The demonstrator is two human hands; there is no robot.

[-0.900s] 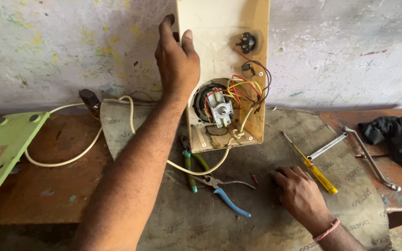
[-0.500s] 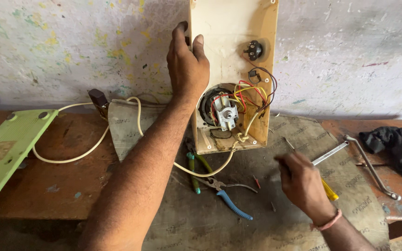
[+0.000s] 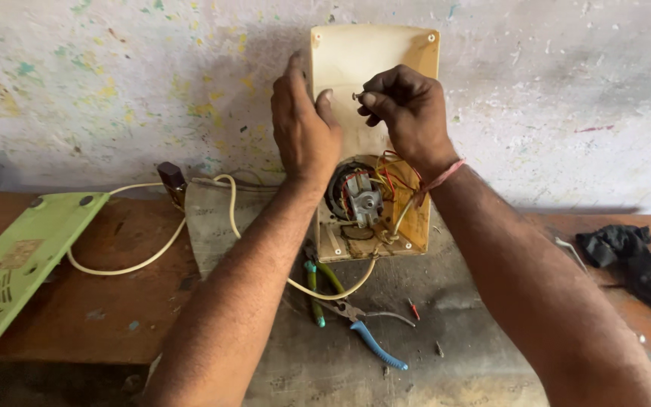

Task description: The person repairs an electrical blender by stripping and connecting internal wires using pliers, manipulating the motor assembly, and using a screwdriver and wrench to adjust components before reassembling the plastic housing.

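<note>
An opened cream appliance housing stands upright against the wall, its motor and coloured wires exposed in the lower half. My left hand grips the housing's left side and holds it up. My right hand is raised in front of the housing, its thumb and fingers pinching a small screw near the upper middle of the panel. A cream power cord runs from the housing's base across the bench to a black plug.
A light green cover panel lies at the left on the wooden bench. Pliers with a blue handle and a green-handled tool lie below the housing on a grey mat. A black cloth sits at the right.
My right hand has risen from the mat near the yellow screwdriver to the housing's upper panel, now pinching a small screw. My left hand still holds the housing. The view has shifted.
</note>
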